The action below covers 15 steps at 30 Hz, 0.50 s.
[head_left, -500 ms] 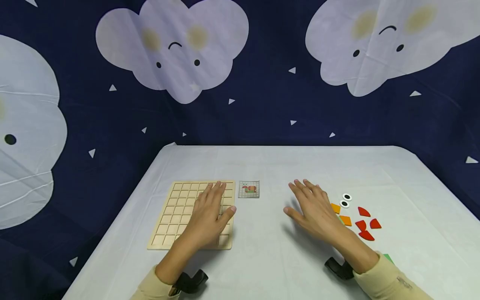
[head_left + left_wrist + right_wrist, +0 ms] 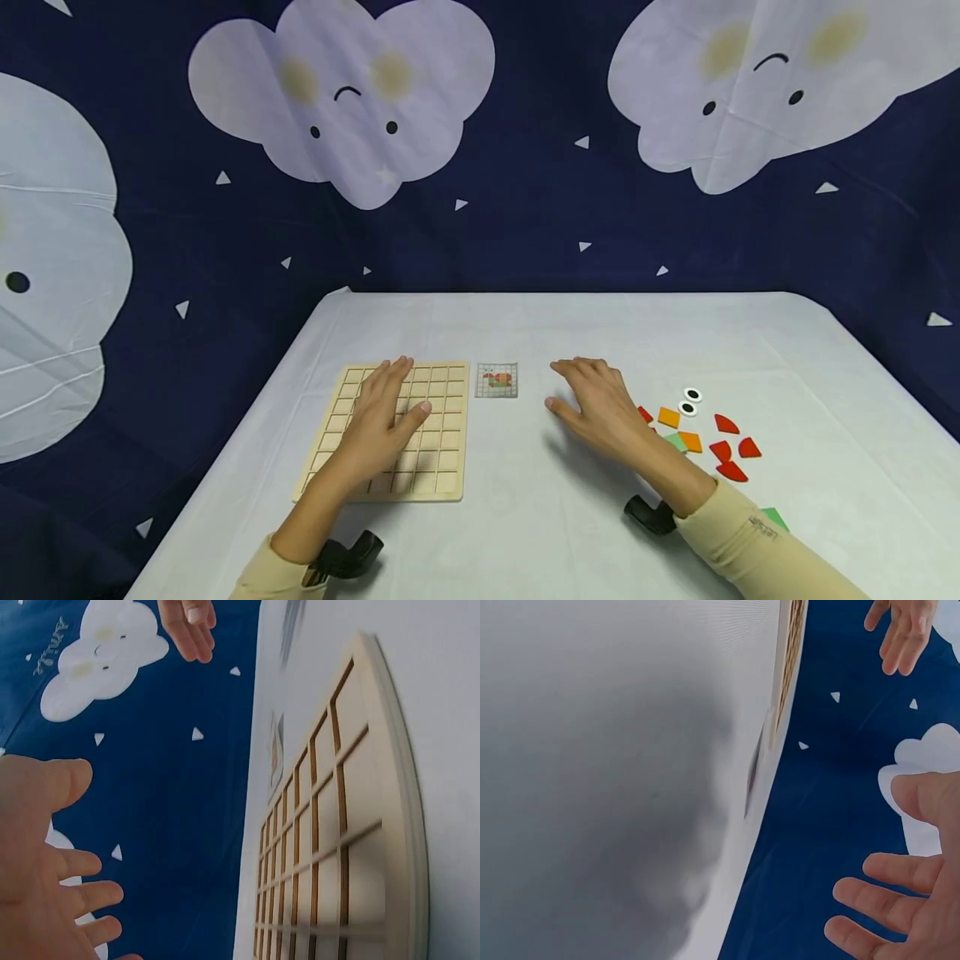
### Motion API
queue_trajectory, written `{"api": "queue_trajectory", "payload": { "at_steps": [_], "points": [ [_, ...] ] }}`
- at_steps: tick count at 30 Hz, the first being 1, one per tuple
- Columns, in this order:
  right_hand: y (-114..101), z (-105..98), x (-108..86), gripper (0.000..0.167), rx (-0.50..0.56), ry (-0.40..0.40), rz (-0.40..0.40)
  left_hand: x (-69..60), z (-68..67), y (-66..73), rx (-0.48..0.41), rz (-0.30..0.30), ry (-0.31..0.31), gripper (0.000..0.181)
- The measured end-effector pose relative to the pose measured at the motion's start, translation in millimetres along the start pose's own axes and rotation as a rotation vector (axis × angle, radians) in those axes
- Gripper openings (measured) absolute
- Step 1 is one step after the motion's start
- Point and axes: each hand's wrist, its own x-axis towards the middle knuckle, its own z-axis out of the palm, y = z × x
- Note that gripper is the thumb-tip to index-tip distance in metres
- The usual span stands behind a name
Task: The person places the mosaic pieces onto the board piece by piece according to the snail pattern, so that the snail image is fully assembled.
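Observation:
The left hand [image 2: 375, 433] hovers over a wooden grid board [image 2: 447, 417], palm down, fingers extended, holding nothing. In the left wrist view the board [image 2: 405, 847] lies beside that hand [image 2: 37, 862], with a gap between them. To the right, the other hand [image 2: 607, 415] is held above the white table, fingers spread, with nothing in its grasp. Its fingers also look straight and bare in the right wrist view [image 2: 922, 877]. Between the hands, next to the board, lies a small card [image 2: 497, 380] with a grid and a coloured picture.
Right of the right forearm lie orange squares [image 2: 669, 417], a green piece [image 2: 677, 442], several red curved pieces [image 2: 732, 472] and two black-and-white eye discs [image 2: 687, 408]. Another green piece [image 2: 774, 518] sits near the right sleeve. A dark blue cloud-print cloth [image 2: 525, 242] hangs behind the table.
Both hands have shifted to the left, the left one uncovering more of the board's right side. More orange, green and red pieces show beside the right hand.

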Motion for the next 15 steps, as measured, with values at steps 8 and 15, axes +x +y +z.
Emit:
{"api": "queue_trajectory", "payload": {
  "at_steps": [8, 15],
  "points": [
    [-5.9, 10.1, 13.0, 0.049, 0.058, -0.036, 0.005, -2.4, -13.3, -18.7, -0.094, -0.092, -0.066, 0.071],
    [-8.6, 18.8, 25.9, 0.048, 0.101, -0.046, 0.024, -2.2, -25.1, -34.8, -0.173, -0.089, -0.114, 0.073]
  ]
}}
